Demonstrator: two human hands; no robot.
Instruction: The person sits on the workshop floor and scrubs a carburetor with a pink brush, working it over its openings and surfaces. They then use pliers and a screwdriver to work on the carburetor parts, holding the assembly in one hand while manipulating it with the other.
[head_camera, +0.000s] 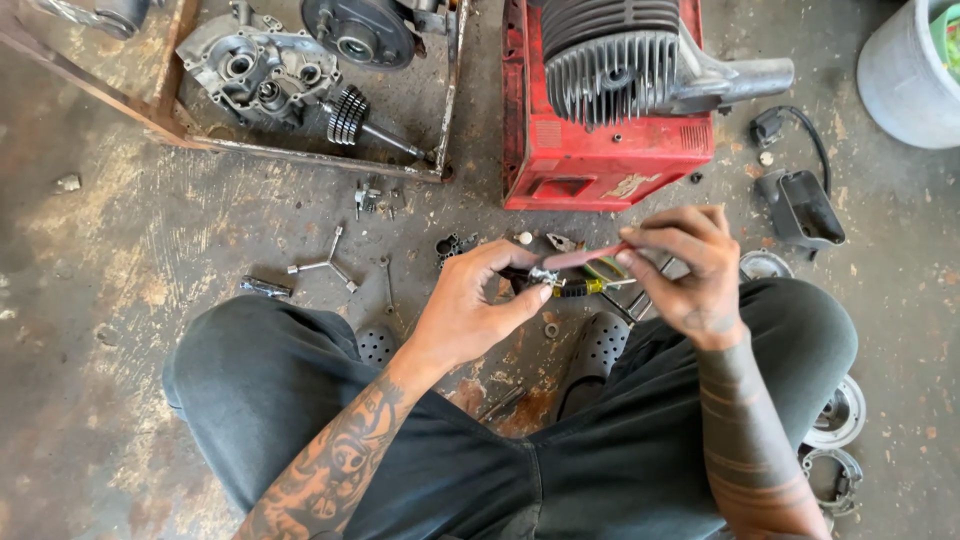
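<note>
I sit on an oily concrete floor with my knees apart. My left hand (470, 305) pinches a small shiny metal part (546, 276) between thumb and fingers. My right hand (690, 270) grips a thin red-handled tool (590, 257) whose tip meets that part. Under my hands lie a yellow and green screwdriver (595, 287) and other hand tools. Straight ahead stands a red metal box (600, 150) with a finned engine cylinder (610, 60) resting on top.
A metal tray (300, 150) at the upper left holds an engine case (255, 70) and a gear shaft (365, 120). A three-way wrench (325, 262), a socket (265, 288) and small bits lie left. Black plastic parts (800, 205), a grey bucket (905, 80) and round metal plates (835, 415) are right.
</note>
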